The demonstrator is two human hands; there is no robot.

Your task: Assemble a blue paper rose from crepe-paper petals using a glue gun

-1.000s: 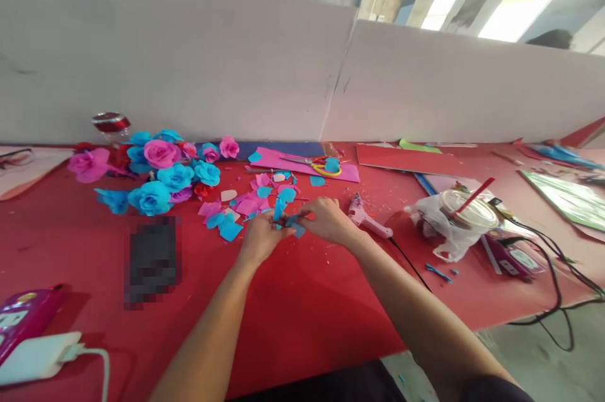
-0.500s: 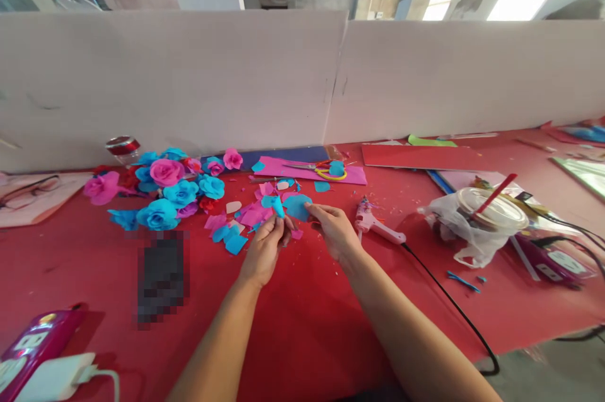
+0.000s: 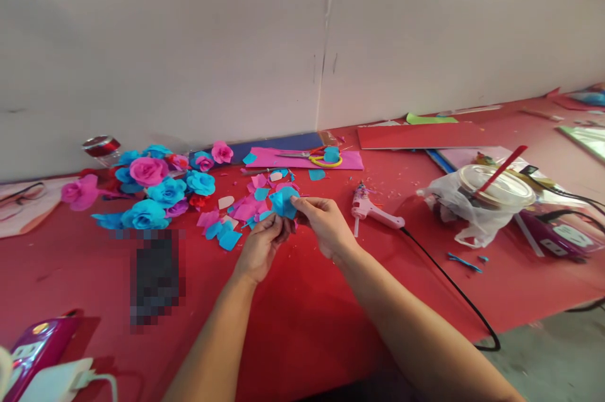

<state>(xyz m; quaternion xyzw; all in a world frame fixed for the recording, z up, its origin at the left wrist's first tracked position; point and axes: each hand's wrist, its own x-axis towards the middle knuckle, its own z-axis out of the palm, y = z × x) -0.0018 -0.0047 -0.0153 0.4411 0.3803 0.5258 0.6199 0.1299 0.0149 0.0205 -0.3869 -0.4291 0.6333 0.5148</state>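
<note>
Between thumb and fingers my right hand (image 3: pixel 325 220) pinches a blue paper petal (image 3: pixel 284 201). The petal lies against the small rolled blue paper flower that my left hand (image 3: pixel 265 243) grips from below; most of that roll is now hidden behind the petal. Both hands meet above the red table. Cut paper petals (image 3: pixel 229 237) in blue and pink lie scattered just beyond and left of my left hand. Right of my right hand rests a pink glue gun (image 3: pixel 373 210) with a black cord.
Finished paper flowers (image 3: pixel 165 191) cluster at the left. Yellow-handled scissors (image 3: pixel 324 160) lie on pink paper (image 3: pixel 265 159) at the back. A lidded cup (image 3: pixel 496 184) in a plastic bag stands right, near a purple power strip (image 3: pixel 562 238). Another power strip (image 3: pixel 35 348) is at lower left.
My right hand has moved left, bringing the blue petal from beside the rolled flower onto it. The view has tilted down slightly.
</note>
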